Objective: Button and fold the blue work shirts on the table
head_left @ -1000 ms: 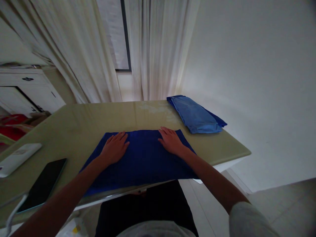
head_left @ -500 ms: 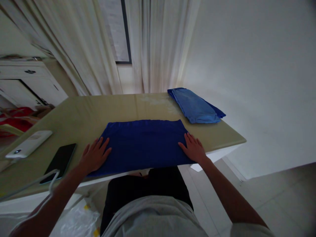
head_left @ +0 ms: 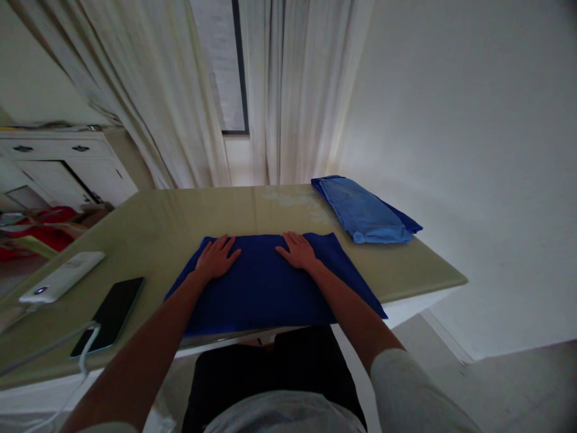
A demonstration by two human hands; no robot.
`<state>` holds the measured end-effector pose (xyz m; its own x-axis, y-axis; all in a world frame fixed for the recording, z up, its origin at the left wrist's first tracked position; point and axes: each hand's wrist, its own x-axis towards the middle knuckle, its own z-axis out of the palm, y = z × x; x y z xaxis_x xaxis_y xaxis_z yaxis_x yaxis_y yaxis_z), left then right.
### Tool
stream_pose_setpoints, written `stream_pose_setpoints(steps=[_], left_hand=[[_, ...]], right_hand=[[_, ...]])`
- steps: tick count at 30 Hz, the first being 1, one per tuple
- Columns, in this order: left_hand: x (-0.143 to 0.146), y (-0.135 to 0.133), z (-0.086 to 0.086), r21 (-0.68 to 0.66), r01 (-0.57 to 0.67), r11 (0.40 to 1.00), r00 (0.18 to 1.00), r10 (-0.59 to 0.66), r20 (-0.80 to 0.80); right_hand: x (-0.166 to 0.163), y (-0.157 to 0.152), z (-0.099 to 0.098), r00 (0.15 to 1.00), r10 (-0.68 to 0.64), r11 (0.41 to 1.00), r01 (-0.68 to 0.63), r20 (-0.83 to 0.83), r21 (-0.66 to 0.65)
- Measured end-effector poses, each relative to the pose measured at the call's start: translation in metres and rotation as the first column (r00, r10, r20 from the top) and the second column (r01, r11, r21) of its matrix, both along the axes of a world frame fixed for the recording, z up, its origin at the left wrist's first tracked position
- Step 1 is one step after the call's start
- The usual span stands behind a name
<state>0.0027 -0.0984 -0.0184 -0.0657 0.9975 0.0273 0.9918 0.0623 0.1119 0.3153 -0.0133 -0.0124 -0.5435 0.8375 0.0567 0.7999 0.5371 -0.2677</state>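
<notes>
A dark blue cloth [head_left: 265,288] lies flat on the pale green table [head_left: 157,222], reaching its near edge. My left hand [head_left: 216,257] rests palm down on the cloth near its far left corner, fingers spread. My right hand [head_left: 297,249] lies flat on the far edge of the cloth, a little right of the middle, fingers stretched out. Neither hand holds anything.
A folded lighter blue cloth [head_left: 365,210] lies at the table's far right corner. At the left are a black phone [head_left: 110,313], a white power bank [head_left: 63,275] and a white cable [head_left: 85,346]. White curtains [head_left: 180,90] and a white cabinet [head_left: 58,162] stand behind.
Both hands moved from the cloth's near side corners forward to its far edge and closer together. The camera view shifted slightly.
</notes>
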Motion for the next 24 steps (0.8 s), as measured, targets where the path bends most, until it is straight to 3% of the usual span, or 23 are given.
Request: stream_pose_setpoints(steps=[3, 6, 9, 11, 14, 18, 21, 24], left_hand=[[-0.053, -0.011, -0.007, 0.000, -0.124, 0.992, 0.992, 0.124, -0.016], [-0.070, -0.022, -0.010, 0.052, -0.137, 0.989, 0.990, 0.138, -0.027], [-0.058, -0.038, -0.010, 0.156, -0.089, 0.984, 0.994, 0.097, -0.043], [-0.047, -0.055, -0.012, 0.207, 0.009, 0.978, 0.999, 0.002, -0.053], [-0.034, -0.092, -0.020, 0.163, 0.118, 0.980, 0.993, -0.113, -0.039], [-0.022, -0.133, -0.023, 0.139, 0.092, 0.986, 0.995, -0.088, -0.036], [-0.013, -0.134, -0.009, 0.109, 0.032, 0.994, 0.999, -0.029, -0.031], [-0.002, -0.110, 0.013, 0.030, -0.009, 1.000, 1.000, 0.010, -0.016]], right_hand=[[0.065, 0.018, -0.006, 0.982, -0.182, 0.983, 0.182, 0.042, 0.016], [0.109, 0.019, -0.007, 0.958, -0.282, 0.958, 0.280, 0.043, 0.058], [0.128, -0.002, -0.004, 0.956, -0.293, 0.948, 0.293, -0.013, 0.124], [0.138, -0.026, -0.004, 0.978, -0.204, 0.967, 0.208, -0.039, 0.150], [0.165, -0.064, -0.008, 0.997, -0.077, 0.991, 0.078, -0.019, 0.109], [0.206, -0.092, -0.016, 0.972, -0.236, 0.968, 0.234, 0.013, 0.087], [0.216, -0.092, -0.013, 0.957, -0.286, 0.954, 0.281, 0.039, 0.102], [0.202, -0.082, 0.000, 0.975, -0.215, 0.972, 0.208, 0.051, 0.113]])
